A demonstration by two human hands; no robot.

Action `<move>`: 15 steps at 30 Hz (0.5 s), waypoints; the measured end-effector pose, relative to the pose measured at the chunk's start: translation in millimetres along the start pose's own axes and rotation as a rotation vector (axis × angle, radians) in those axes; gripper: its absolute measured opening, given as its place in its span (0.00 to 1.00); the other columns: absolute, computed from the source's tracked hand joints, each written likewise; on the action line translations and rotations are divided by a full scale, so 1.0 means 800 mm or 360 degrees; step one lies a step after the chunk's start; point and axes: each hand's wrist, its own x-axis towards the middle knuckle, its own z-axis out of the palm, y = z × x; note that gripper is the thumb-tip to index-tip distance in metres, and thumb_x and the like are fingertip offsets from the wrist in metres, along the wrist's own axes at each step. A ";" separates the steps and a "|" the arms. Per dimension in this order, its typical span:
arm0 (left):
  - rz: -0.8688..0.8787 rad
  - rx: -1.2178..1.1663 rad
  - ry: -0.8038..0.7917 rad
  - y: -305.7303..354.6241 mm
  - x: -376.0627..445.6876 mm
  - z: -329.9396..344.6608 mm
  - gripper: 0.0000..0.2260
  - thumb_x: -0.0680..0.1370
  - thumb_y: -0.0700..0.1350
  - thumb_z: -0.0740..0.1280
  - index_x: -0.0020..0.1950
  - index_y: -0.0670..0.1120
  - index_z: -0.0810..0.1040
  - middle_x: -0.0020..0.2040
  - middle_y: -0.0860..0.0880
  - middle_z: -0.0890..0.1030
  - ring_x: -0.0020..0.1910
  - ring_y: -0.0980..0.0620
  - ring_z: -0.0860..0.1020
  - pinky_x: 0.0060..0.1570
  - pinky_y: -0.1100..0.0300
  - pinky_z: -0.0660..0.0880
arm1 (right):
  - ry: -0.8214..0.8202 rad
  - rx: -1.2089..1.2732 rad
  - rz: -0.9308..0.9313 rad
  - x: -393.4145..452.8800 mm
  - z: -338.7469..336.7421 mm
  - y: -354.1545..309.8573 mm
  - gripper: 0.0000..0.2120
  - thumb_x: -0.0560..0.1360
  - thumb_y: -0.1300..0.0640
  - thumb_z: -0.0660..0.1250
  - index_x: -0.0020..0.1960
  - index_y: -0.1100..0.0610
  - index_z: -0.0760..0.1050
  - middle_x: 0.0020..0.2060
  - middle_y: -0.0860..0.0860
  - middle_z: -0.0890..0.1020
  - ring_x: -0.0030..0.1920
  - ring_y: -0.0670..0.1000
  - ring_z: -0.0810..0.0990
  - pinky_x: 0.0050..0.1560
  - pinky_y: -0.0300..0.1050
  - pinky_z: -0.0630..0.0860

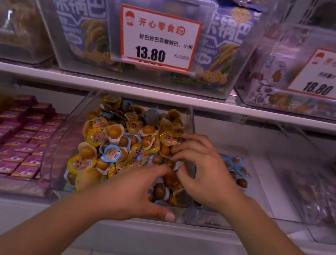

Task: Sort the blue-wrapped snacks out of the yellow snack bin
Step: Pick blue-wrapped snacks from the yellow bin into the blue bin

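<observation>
Clear plastic bin point(72, 136) of yellow-wrapped snacks, lower shelf; a blue-wrapped snack point(112, 153) is seen mid-pile. Left hand point(133, 189) and right hand point(203, 175) are dug in, fingers curled; any grip is hidden.

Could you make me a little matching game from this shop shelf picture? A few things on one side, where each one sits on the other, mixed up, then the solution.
Things:
1. price card reading 13.80
2. pink boxes
3. small pile of blue-wrapped snacks
4. price card reading 18.80

Places:
A. lower shelf, left of the yellow snack bin
B. upper shelf, far right
C. upper shelf, on the middle bin
D. lower shelf, in the bin right of the yellow snack bin

Pairs: 1-C, 2-A, 3-D, 4-B
</observation>
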 end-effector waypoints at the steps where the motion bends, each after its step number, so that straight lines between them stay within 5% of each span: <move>1: 0.0003 -0.0093 -0.0024 -0.001 0.001 -0.002 0.27 0.63 0.71 0.73 0.57 0.64 0.73 0.50 0.68 0.75 0.51 0.69 0.74 0.46 0.71 0.72 | 0.0010 0.0008 -0.0013 0.000 0.001 0.000 0.09 0.72 0.56 0.65 0.46 0.56 0.84 0.49 0.47 0.83 0.66 0.50 0.72 0.61 0.53 0.74; 7: -0.0020 -0.0302 -0.0131 0.001 0.002 -0.011 0.16 0.67 0.61 0.77 0.47 0.56 0.80 0.44 0.55 0.81 0.44 0.58 0.78 0.46 0.52 0.77 | 0.0148 0.0030 -0.0077 -0.001 0.003 -0.002 0.10 0.72 0.57 0.64 0.45 0.57 0.84 0.47 0.49 0.84 0.59 0.50 0.77 0.57 0.53 0.76; 15: -0.0045 -0.0328 -0.0173 -0.001 -0.001 -0.013 0.19 0.66 0.58 0.79 0.53 0.57 0.79 0.48 0.59 0.80 0.48 0.62 0.78 0.47 0.63 0.77 | 0.0235 0.0037 -0.0081 0.005 0.007 -0.007 0.10 0.72 0.58 0.64 0.45 0.56 0.84 0.44 0.47 0.84 0.53 0.50 0.80 0.54 0.56 0.76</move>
